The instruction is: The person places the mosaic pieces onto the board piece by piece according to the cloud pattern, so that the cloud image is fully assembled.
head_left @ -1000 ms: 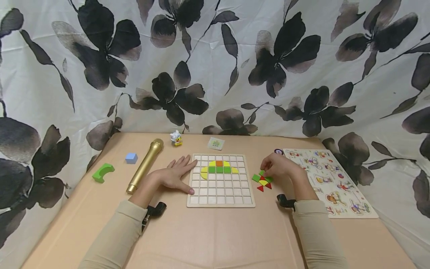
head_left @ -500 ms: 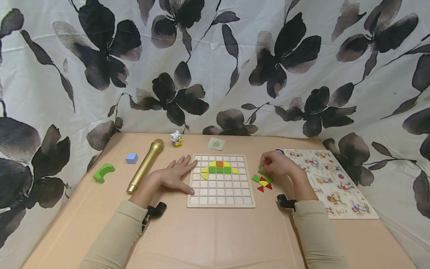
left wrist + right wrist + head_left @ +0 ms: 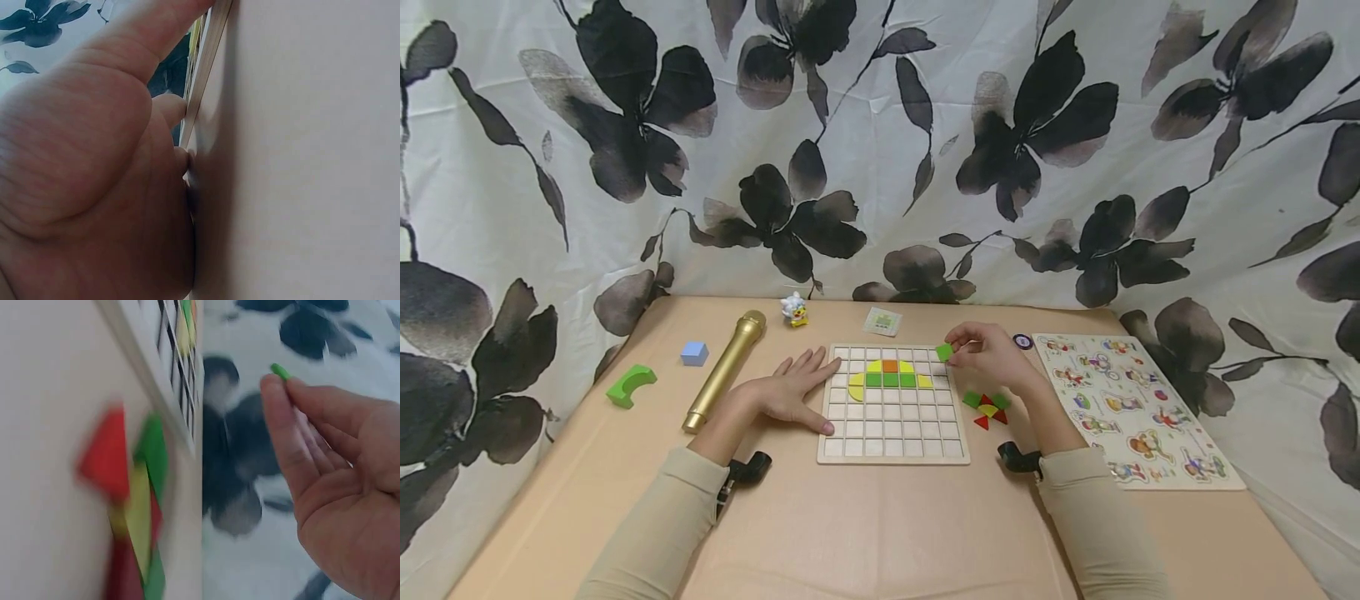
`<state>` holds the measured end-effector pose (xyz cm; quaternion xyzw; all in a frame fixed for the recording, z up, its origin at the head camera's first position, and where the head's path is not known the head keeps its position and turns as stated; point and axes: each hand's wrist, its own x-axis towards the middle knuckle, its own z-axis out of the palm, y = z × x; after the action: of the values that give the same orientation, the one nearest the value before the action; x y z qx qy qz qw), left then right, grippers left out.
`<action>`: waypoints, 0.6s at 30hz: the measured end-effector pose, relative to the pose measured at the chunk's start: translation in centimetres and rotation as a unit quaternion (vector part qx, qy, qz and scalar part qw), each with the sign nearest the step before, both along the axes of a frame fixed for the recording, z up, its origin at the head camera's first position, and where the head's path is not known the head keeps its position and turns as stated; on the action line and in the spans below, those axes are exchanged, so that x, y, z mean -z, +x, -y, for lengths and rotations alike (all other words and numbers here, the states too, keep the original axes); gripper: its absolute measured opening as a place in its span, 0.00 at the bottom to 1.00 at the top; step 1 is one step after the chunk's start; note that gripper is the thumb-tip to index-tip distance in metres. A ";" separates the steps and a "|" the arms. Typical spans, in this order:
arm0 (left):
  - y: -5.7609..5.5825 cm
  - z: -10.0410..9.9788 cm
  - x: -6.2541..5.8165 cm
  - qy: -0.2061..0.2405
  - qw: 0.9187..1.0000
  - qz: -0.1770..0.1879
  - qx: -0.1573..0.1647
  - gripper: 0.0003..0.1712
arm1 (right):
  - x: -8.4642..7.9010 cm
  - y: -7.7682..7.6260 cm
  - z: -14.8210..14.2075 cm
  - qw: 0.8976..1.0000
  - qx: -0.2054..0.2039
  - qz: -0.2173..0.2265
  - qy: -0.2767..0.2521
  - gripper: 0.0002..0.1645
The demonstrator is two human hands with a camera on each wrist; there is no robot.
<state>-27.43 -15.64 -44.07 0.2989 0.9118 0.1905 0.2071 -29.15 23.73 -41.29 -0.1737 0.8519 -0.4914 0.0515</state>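
From the head view, the right hand [image 3: 992,354] pinches a green tile [image 3: 943,352] above the upper right corner of the grid board [image 3: 892,446], with the loose tiles [image 3: 987,406] on the bench [image 3: 865,525] just right of the board. The left hand [image 3: 790,392] lies flat, fingers straight, against the board's left edge. At the left wrist, the left hand [image 3: 94,156] presses beside the board's rim [image 3: 203,81]. At the right wrist, thumb and fingers [image 3: 294,425] clamp the tile [image 3: 279,370] edge-on, the board [image 3: 169,344] to its left.
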 end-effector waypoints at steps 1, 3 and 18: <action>-0.1 0.0 0.1 -0.001 1.000 0.000 -0.001 0.74 | 0.0 0.2 0.7 1.000 -0.003 0.006 -0.009 0.14; -0.1 0.0 0.2 0.000 1.000 0.000 -0.003 0.74 | 0.1 0.5 2.3 0.999 -0.010 0.017 -0.032 0.15; -0.1 -0.1 0.2 0.005 1.000 0.007 -0.005 0.74 | 3.0 1.8 9.7 0.997 -0.070 -0.020 0.014 0.13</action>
<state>-27.51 -15.55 -44.28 0.2941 0.9108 0.1981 0.2116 -27.34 14.02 -44.25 -0.2420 0.8455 -0.4708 0.0709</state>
